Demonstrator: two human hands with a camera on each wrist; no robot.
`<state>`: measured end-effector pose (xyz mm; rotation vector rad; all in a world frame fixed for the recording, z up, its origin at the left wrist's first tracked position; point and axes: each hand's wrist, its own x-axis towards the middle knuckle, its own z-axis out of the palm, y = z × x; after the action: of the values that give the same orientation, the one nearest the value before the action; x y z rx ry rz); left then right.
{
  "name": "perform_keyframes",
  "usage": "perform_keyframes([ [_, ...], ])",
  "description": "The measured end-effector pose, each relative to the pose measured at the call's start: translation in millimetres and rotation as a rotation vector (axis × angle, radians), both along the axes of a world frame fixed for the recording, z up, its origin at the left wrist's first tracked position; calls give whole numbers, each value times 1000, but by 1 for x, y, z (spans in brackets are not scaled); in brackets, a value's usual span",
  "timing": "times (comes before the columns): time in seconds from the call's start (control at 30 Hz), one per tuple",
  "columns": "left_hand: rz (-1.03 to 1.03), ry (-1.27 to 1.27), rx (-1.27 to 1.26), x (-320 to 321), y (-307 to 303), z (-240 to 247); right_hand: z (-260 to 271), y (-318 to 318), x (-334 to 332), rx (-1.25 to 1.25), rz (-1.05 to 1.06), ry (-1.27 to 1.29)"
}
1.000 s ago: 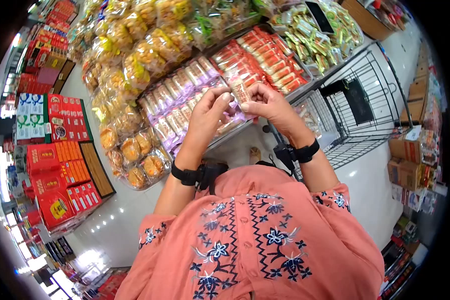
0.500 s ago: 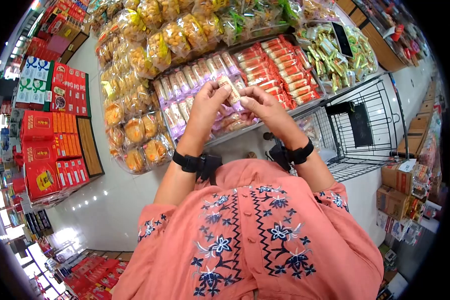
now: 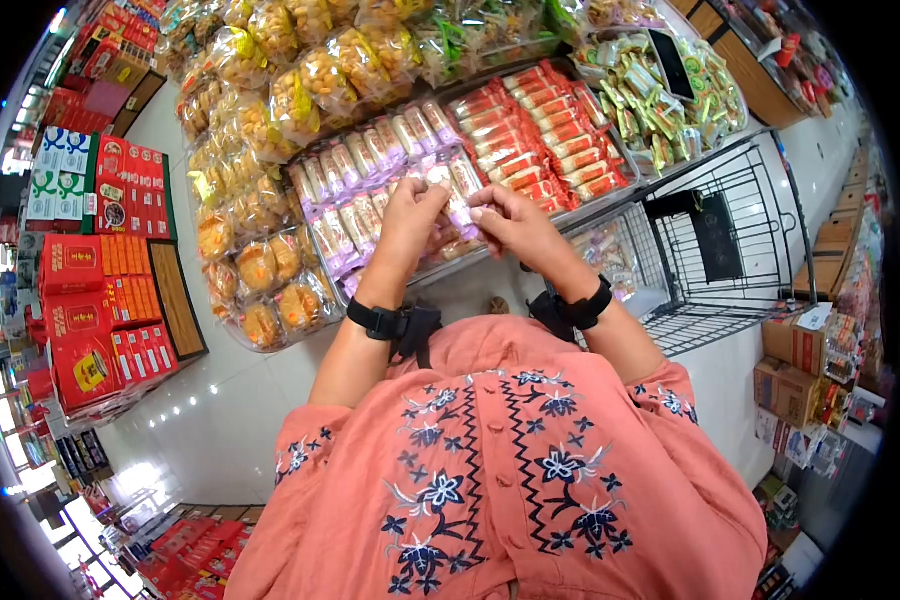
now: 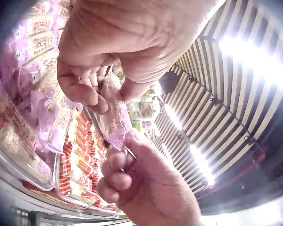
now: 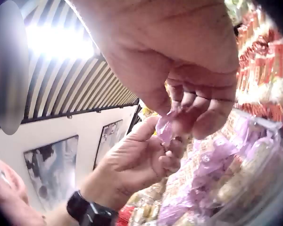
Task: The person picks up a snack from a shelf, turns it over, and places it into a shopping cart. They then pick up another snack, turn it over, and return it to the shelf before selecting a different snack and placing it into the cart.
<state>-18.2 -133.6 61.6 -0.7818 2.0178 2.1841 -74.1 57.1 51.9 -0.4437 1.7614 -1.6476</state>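
Purple-and-clear film encloses one snack bar [image 4: 114, 110], held between both hands over the near side of a display of purple-wrapped bars [image 3: 355, 215]. The left hand [image 3: 410, 222] pinches its body between thumb and fingers; the right hand [image 3: 517, 228] pinches the purple end. Red-wrapped bars [image 3: 575, 145] lie adjacent, near a wire shopping cart [image 3: 718, 235].

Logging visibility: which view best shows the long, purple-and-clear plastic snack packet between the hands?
Left wrist: most of the packet shows close up. Right wrist shows mainly its purple end; head: hard to tell from similar packets.
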Motion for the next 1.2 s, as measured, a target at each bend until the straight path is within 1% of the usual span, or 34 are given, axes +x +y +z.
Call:
perform_keyframes([
  [0.03, -8, -5, -36, 0, 2, -1, -6, -1, 2, 27, -3, 50],
  [0.07, -15, -9, -72, 0, 3, 0, -16, -6, 5, -31, -70, 314],
  [0.1, -22, -12, -108, -1, 4, 0, -17, -7, 5, 19, -63, 373],
  [0.17, -38, 35, -139, -6, 6, -20, -19, -9, 1, 119, -43, 490],
  [0.2, -45, 59, -154, -7, 7, -26, -24, -10, -2, 158, -75, 432],
  [0.27, -5, 67, -146, -1, 3, -23, -42, -15, -12, 238, -132, 310],
  [0.3, 14, 69, -142, 4, 0, -22, -49, -15, -19, 187, -168, 301],
  [0.37, 28, 124, -262, 15, -15, -33, -54, -15, -31, 274, -185, 391],
  [0.43, 34, 184, -383, 24, -29, -35, -58, -20, -36, 303, -187, 401],
  [0.47, 36, 158, -417, 32, -32, -36, -61, -24, -38, 326, -180, 412],
  [0.6, 31, 129, -432, 51, -31, -36, -57, -39, -37, 469, -133, 527],
  [0.7, 43, 123, -451, 60, -26, -39, -50, -47, -31, 539, -148, 664],
  [0.8, 52, 71, -438, 65, -22, -31, -51, -53, -26, 574, -177, 706],
  [0.97, 77, 67, -364, 71, -22, -30, -48, -56, -20, 519, -200, 844],
  [1.2, 17, 34, -362, 77, -19, -24, -57, -54, -22, 469, -223, 1018],
])
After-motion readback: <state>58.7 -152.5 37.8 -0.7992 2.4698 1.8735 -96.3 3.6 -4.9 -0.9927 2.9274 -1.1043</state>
